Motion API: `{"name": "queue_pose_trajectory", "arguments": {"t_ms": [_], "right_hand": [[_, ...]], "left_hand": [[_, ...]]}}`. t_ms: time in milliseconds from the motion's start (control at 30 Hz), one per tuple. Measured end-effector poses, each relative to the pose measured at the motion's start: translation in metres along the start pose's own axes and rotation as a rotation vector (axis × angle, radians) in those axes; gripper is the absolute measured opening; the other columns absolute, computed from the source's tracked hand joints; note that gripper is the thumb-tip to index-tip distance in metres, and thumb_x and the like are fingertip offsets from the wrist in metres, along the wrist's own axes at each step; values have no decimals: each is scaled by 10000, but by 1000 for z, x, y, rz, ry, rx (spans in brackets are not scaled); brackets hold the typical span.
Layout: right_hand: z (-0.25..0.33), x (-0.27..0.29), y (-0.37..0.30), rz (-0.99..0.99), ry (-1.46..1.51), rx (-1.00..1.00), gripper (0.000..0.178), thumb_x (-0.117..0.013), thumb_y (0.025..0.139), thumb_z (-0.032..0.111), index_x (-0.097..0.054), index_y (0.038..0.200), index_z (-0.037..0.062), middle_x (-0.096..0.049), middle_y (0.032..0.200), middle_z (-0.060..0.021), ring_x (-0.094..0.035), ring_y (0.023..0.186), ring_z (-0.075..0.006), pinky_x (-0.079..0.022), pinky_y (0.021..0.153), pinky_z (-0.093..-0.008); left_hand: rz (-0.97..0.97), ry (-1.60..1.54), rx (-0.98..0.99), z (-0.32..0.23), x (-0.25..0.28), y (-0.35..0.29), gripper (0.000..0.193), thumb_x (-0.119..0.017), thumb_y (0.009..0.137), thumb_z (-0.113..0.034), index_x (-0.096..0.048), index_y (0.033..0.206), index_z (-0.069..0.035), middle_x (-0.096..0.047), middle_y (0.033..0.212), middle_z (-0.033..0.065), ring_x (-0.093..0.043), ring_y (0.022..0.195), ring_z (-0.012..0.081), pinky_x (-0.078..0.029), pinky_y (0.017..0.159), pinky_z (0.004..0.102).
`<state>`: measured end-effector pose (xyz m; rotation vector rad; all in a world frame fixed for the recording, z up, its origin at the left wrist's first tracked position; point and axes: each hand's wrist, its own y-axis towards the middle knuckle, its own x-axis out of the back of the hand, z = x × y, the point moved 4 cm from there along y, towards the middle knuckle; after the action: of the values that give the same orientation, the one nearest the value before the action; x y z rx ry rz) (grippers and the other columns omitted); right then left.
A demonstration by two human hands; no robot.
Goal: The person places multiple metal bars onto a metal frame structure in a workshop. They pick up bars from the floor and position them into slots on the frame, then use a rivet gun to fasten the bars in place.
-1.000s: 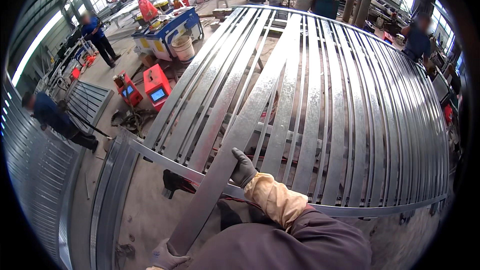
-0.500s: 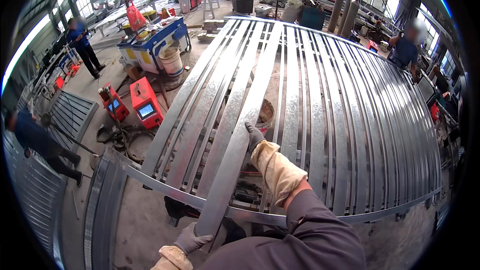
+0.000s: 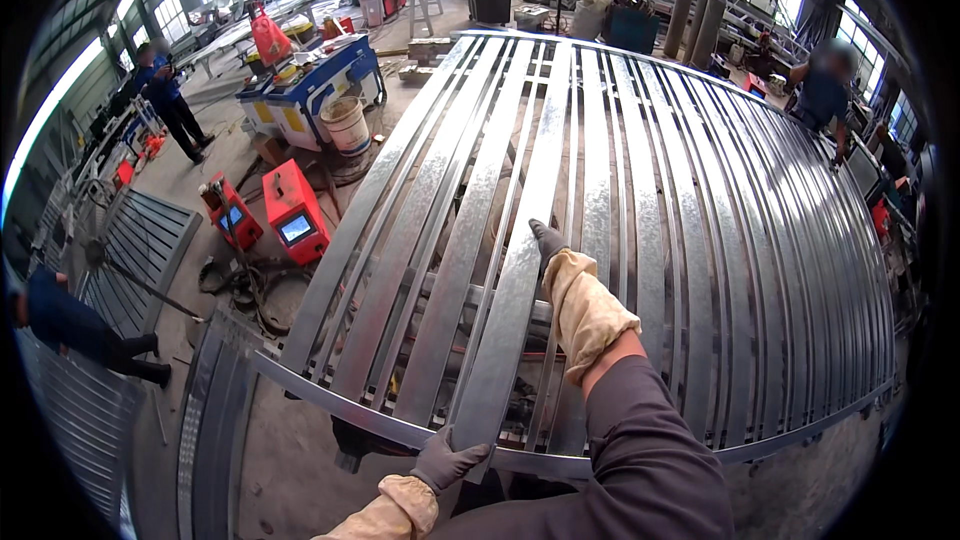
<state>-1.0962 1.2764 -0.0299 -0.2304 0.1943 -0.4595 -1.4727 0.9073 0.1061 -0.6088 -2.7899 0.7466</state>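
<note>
A long flat galvanized metal slat (image 3: pixel 520 302) lies lengthwise over a large metal frame of parallel slats. My left hand (image 3: pixel 447 460), in a dark grey glove, grips its near end by the frame's near rail (image 3: pixel 345 405). Farther up, my gloved right hand (image 3: pixel 547 243) is closed over the slat's right edge, with some fingers hidden beneath. Tan cuffs cover both wrists. Other slats (image 3: pixel 468 270) lie to the left, and more slats (image 3: pixel 650 270) to the right, with narrow gaps between them.
Two red machines with screens (image 3: pixel 295 212) stand on the floor at left, near cables. Behind them are a blue-and-white bench (image 3: pixel 320 90) and a bucket (image 3: pixel 345 125). People work at far left (image 3: pixel 165 90), lower left (image 3: pixel 80 325) and right (image 3: pixel 825 95). Gas cylinders (image 3: pixel 695 25) stand behind.
Both my hands and the slat have moved right and away from me, drawing its near end back toward the frame's rail. The person at right has shifted and leans over the frame's far side.
</note>
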Motion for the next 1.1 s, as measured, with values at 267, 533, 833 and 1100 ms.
{"name": "queue_pose_trajectory", "arguments": {"t_ms": [267, 533, 833, 1100], "right_hand": [[-19, 14, 55, 53, 135, -50, 533, -743, 900, 399, -691, 1215, -28, -719, 1124, -115, -641, 1014, -227, -479, 910, -347], [-17, 8, 67, 36, -69, -220, 557, -626, 982, 430, -617, 1342, 5, -623, 1314, -85, -530, 1204, -184, -378, 1064, -320], [-18, 51, 61, -122, -116, 250, 295, -724, 927, 250, -689, 1097, 11, -666, 992, -49, -602, 831, -147, -493, 754, -293], [-34, 13, -114, -134, -151, 184, 416, -689, 941, 110, -532, 1322, 51, -687, 1074, -81, -646, 969, -173, -510, 906, -309]], "left_hand": [[-5, 65, 15, 12, -13, 40, 607, -860, 804, -344, -605, 1169, 70, -713, 1046, 133, -675, 950, 172, -547, 864, 318], [-82, 73, 20, -17, -23, 54, 650, -880, 771, -386, -619, 1155, 69, -720, 1012, 138, -689, 917, 186, -557, 846, 328], [-120, 173, 14, 37, -39, 83, 806, -906, 693, -490, -601, 1219, 40, -713, 1087, 156, -697, 991, 218, -558, 867, 352], [-156, 183, 82, 30, -37, 79, 838, -902, 675, -518, -588, 1238, 18, -715, 1108, 171, -702, 1012, 272, -551, 886, 378]]}}
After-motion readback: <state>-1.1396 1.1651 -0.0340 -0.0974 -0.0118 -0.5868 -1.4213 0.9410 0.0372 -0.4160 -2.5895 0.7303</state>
